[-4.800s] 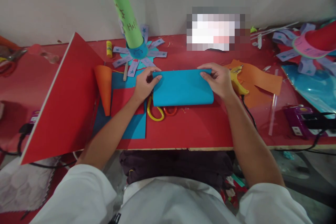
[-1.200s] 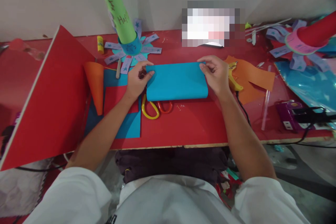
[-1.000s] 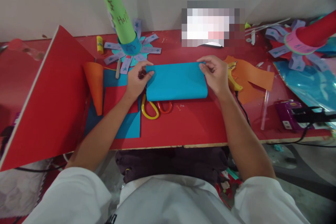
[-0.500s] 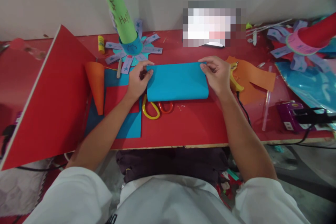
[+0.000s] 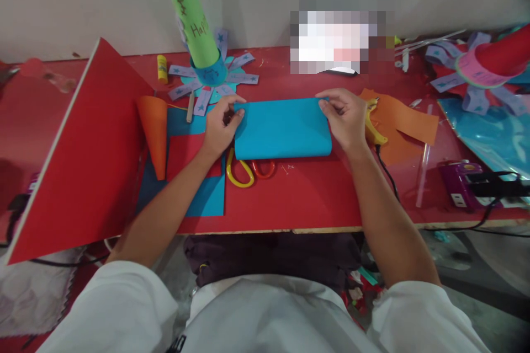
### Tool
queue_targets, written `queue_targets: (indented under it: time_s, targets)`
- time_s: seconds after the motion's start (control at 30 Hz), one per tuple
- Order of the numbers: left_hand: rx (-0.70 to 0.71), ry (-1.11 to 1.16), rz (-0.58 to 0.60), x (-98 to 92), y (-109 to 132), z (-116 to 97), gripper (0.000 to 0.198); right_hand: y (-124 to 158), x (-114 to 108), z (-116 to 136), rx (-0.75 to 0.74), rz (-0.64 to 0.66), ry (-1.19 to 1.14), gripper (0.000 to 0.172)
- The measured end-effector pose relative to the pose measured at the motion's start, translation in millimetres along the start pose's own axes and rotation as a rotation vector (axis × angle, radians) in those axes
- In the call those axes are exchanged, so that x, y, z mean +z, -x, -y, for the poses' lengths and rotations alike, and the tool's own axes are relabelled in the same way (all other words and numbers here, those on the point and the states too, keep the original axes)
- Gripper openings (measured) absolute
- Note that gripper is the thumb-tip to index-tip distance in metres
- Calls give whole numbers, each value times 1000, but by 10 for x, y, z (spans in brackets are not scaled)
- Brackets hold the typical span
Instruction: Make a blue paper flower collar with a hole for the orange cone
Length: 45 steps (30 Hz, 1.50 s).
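A blue sheet of paper (image 5: 282, 128), curled over into a loose roll, lies on the red table (image 5: 306, 198). My left hand (image 5: 221, 128) pinches its left end with thumb and fingers closed on the paper. At the right end my right hand (image 5: 346, 119) grips the top corner, fingers curled. Yellow and orange scissors (image 5: 247, 170) stick out from under the roll's near edge.
A big red card (image 5: 78, 149) leans at the left beside an orange cone (image 5: 154, 131). Flat blue and red sheets (image 5: 194, 160) lie under my left wrist. A green tube (image 5: 191, 14) on a paper flower stands behind. Yellow glue gun (image 5: 374, 128), orange paper (image 5: 403, 121), purple power strip (image 5: 459, 185) right.
Both hands have kept their hold on the ends of the blue roll. The view has shifted slightly; the roll and hands stay where they were.
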State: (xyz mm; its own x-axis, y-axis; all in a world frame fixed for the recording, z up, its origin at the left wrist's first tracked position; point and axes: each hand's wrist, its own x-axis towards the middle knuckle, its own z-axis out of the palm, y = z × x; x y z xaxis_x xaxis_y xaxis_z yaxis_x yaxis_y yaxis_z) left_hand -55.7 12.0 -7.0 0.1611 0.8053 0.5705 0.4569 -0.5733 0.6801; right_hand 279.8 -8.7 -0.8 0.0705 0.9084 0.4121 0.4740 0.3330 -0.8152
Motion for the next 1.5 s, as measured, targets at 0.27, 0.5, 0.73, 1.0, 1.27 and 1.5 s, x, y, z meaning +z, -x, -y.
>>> queue_targets:
  time_s: [0.27, 0.5, 0.73, 1.0, 1.27, 1.5]
  targets:
    - [2, 1, 13, 9, 13, -6, 51, 7, 14, 4, -42, 9, 24, 29]
    - [-21, -37, 55, -30, -41, 28, 54, 3, 63, -48, -66, 18, 48, 34]
    - [53, -179, 154, -81, -307, 159, 39, -1, 122, -140, -51, -19, 31, 34]
    - [-2, -199, 234, 16, -756, 404, 23, -365, 138, -167, 57, 55, 204, 36]
    - [-143, -337, 375, 30, -839, 517, 22, -870, 245, -188, 102, 323, 423, 24]
    - [-129, -420, 470, 60, -824, 561, 25, -1013, 274, -328, 73, 430, 591, 19]
